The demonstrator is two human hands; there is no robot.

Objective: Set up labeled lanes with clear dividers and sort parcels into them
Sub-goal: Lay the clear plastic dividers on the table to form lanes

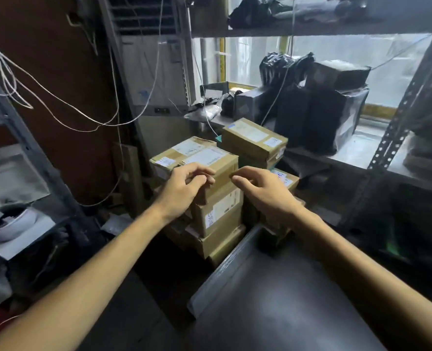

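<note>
The stacked cardboard parcels [209, 158] stand at centre, with a second stack [254, 143] just beside them at 1 o'clock. The left hand [184, 184] and right hand [263, 188] hover before the top box, fingers loosely curled, holding nothing. Black-wrapped packages [318, 117] sit on the shelf [356, 150] at 2 o'clock.

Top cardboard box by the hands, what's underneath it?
A white-labelled box sits right below the top box, with a lower box under that. The left hand covers part of the stack, and what the bottom rests on is hidden.
</note>
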